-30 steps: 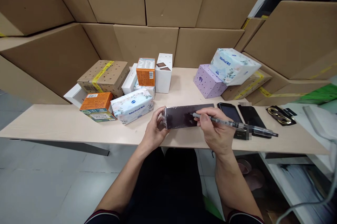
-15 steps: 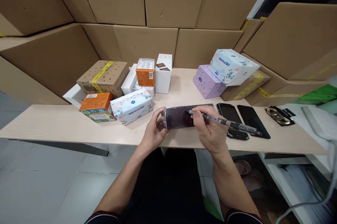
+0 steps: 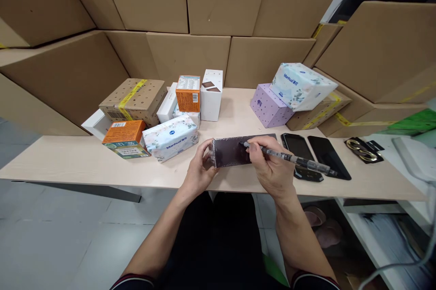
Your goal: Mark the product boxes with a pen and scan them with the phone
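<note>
My left hand (image 3: pixel 199 169) is closed on the left end of a dark, flat box (image 3: pixel 227 151) that looks wrapped in shiny clear film. The box lies just above or on the table near its front edge; I cannot tell which. My right hand (image 3: pixel 275 172) grips a clear-barrelled pen (image 3: pixel 293 159) with dark printing. Its tip points left, at or close to the upper face of the box. Part of the right end of the box is hidden behind my right hand. Just right of that hand lies a black framed flat piece (image 3: pixel 297 145), partly covered.
A smooth black slab (image 3: pixel 329 157) and gold rings on a black card (image 3: pixel 364 150) lie to the right. Tissue packs (image 3: pixel 170 138), orange boxes (image 3: pixel 124 138) and a patterned carton (image 3: pixel 134 99) stand left. A purple box (image 3: pixel 270 106) stands back right. Cardboard walls (image 3: pixel 190 54) enclose the table.
Both hands keep their hold on the box and pen. The pen's rear end has shifted very slightly left; otherwise hardly anything has moved.
</note>
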